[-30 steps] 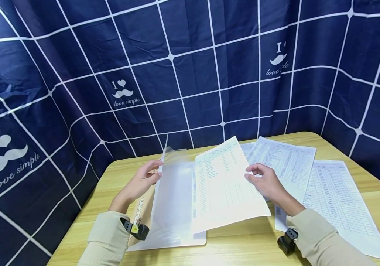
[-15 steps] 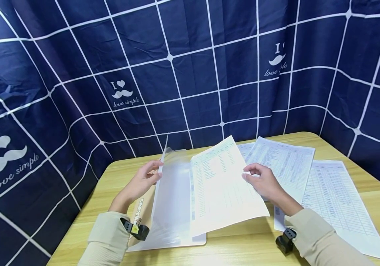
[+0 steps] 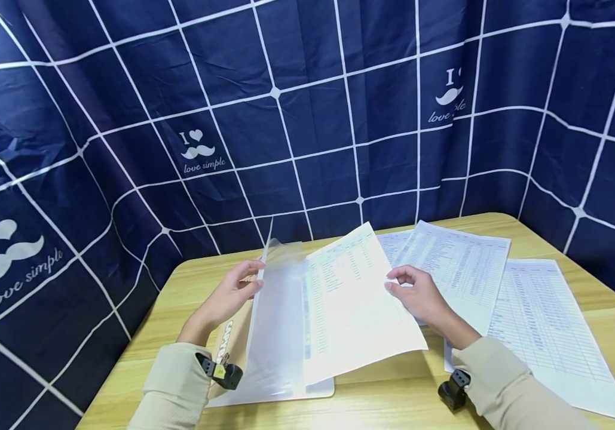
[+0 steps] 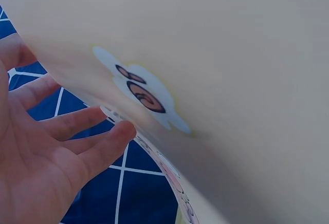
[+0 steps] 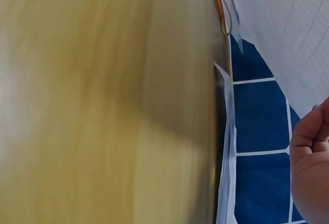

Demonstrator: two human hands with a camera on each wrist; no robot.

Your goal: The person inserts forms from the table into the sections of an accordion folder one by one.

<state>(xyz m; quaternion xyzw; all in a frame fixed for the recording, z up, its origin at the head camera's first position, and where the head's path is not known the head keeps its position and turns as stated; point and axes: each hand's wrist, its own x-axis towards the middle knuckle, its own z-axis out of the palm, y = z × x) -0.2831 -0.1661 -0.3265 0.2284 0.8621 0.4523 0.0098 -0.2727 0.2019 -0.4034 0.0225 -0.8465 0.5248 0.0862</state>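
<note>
My left hand (image 3: 234,289) holds up the raised cover of an open folder (image 3: 280,334), thumb and fingertips at its edge. Tan with a cartoon print, the cover (image 4: 247,70) fills much of the left wrist view. Clear plastic lines the folder's inside. A printed table sheet (image 3: 361,298) is pinched along its right edge between the thumb and fingers of my right hand (image 3: 417,292). Its left part overlaps the folder's clear plastic, while its lower right corner bends up off the table. In the right wrist view, the right hand (image 5: 311,157) shows only partly, at the sheet's edge.
More printed sheets lie on the wooden table (image 3: 388,406) to the right, one sheet (image 3: 458,263) partly behind the right hand and another sheet (image 3: 549,334) nearer the right edge. A navy curtain (image 3: 307,119) with white lines hangs behind and around the table.
My right hand has moved a little to the left with the sheet, which now reaches further over the folder. The left hand and the raised cover have stayed in place.
</note>
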